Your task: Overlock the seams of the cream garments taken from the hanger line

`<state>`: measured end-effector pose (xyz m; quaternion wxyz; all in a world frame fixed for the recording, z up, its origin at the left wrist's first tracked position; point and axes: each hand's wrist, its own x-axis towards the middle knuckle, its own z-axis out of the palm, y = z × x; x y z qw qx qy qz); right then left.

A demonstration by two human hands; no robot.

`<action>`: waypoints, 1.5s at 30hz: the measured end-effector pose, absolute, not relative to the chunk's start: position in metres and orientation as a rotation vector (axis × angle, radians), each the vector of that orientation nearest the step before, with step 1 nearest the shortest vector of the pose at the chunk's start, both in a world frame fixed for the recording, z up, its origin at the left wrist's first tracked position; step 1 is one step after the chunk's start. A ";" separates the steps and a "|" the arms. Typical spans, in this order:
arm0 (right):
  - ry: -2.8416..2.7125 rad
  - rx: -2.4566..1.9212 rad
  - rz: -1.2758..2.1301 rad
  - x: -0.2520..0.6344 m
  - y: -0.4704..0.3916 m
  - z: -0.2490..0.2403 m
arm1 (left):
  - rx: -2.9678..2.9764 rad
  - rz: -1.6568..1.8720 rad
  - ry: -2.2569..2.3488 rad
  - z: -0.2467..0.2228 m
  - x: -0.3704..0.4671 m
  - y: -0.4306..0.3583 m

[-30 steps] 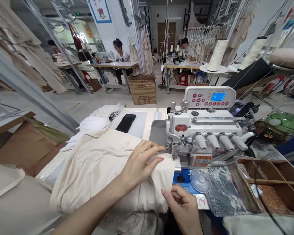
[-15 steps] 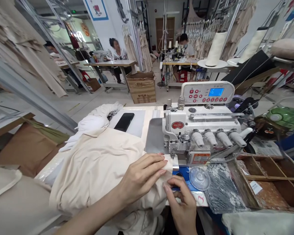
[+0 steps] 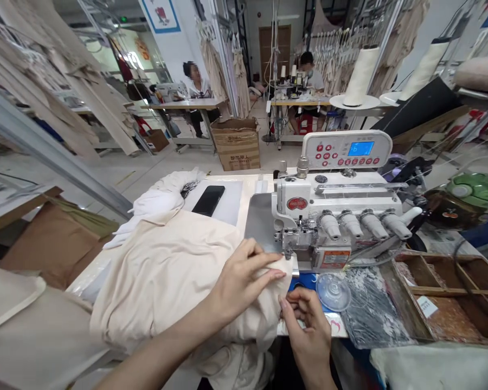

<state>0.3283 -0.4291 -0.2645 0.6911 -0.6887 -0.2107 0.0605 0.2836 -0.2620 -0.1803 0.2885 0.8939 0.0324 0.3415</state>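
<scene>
A cream fabric garment [image 3: 166,271] spreads over the left of the sewing table, its right edge reaching the needle area of a white overlock sewing machine [image 3: 299,216]. On that edge, just left of the presser foot [image 3: 288,253], my left hand [image 3: 244,279] lies with fingers stretched out and slightly apart, pressing the cloth. Lower and to the right, my right hand [image 3: 307,322] pinches the garment's edge between thumb and fingers. Folds of the cloth hang below the table's front edge, between my forearms.
A black phone [image 3: 209,200] and white cloth [image 3: 158,197] lie behind the garment. Right of the machine sit a clear plastic dish [image 3: 333,292] and a divided wooden tray [image 3: 451,292]. Thread cones [image 3: 361,76] stand behind. Co-workers sit at farther tables, beyond a cardboard box [image 3: 236,145].
My left hand's knuckles have risen, and its fingers have parted a little on the fabric. My right hand still pinches the edge. The camera view has shifted slightly.
</scene>
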 end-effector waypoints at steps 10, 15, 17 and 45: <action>-0.786 -1.315 0.516 0.301 -0.429 -0.255 | 2.374 0.916 -0.372 -0.160 0.266 -0.261; -0.527 -1.510 0.374 0.322 -0.424 -0.267 | 2.340 0.842 -0.115 -0.172 0.300 -0.252; -0.557 -1.500 0.339 0.331 -0.427 -0.268 | 2.300 0.738 -0.048 -0.171 0.304 -0.248; -0.808 -1.470 0.128 0.322 -0.428 -0.255 | 2.864 0.972 -0.225 -0.185 0.273 -0.269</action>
